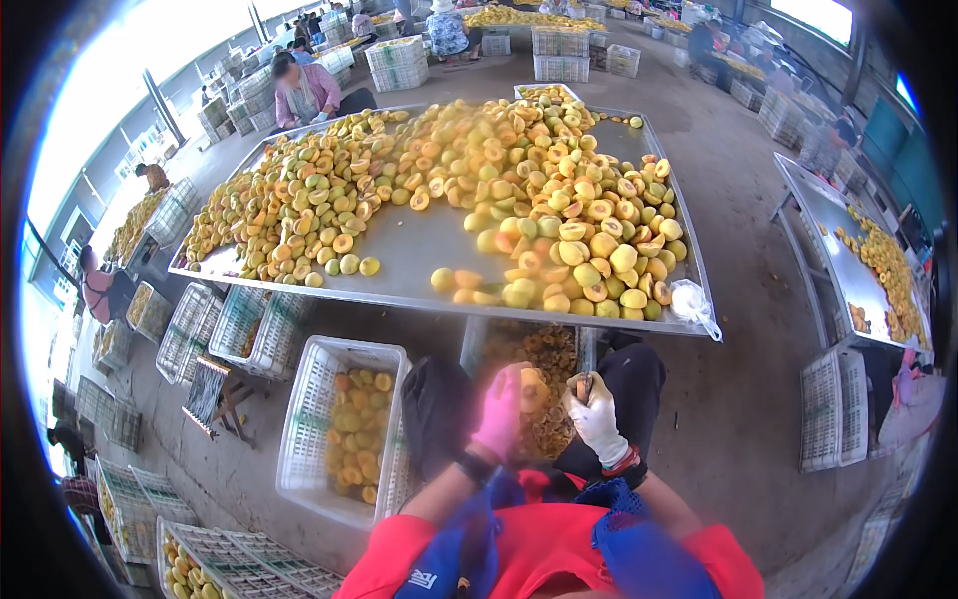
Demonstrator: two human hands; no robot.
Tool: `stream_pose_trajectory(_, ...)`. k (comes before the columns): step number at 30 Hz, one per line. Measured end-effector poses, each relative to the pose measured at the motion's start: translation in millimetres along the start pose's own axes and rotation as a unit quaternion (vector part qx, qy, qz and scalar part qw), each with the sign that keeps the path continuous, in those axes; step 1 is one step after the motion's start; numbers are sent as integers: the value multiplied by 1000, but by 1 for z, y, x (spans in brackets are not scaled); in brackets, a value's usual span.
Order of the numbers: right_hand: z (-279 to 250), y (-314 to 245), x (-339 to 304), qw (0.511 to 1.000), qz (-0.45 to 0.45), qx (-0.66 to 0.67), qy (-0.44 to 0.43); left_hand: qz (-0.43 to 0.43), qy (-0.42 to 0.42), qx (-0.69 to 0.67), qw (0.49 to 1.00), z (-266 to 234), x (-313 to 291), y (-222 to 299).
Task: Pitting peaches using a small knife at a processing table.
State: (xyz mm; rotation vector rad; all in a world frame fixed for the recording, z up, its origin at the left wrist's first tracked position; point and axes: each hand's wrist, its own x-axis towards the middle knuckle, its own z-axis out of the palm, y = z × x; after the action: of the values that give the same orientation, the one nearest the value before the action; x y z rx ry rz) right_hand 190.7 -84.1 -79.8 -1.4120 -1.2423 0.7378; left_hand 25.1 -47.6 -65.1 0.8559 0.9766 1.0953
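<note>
My left hand [499, 411], in a pink glove, is closed round a yellow peach half [535, 389] above my lap. Close to its right, my right hand [599, 419] wears a white glove and grips a small tool with a dark handle [584, 384]; its working end is hard to make out. Below both hands, between my knees, a crate holds brown peach pits and scraps [547, 351]. In front of me stands a metal table [399, 262] heaped with halved yellow peaches [329, 200], several of them cut side up.
To my left a white plastic crate [299, 439] holds peach halves, with a folding stool [225, 394] beyond it. A knotted clear plastic bag [691, 301] lies at the table's near right corner. Across the table sits a person [307, 92]. Another metal table [848, 270] stands at right.
</note>
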Motion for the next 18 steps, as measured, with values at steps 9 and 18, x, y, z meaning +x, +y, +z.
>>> stream_pose_trajectory(9,1,-8,-1,992,-73,-100,-14,68,25,-39,997,-13,9,23)
stream_pose_trajectory(18,1,-22,-4,993,15,-53,-105,75,25,-17,997,-14,11,30)
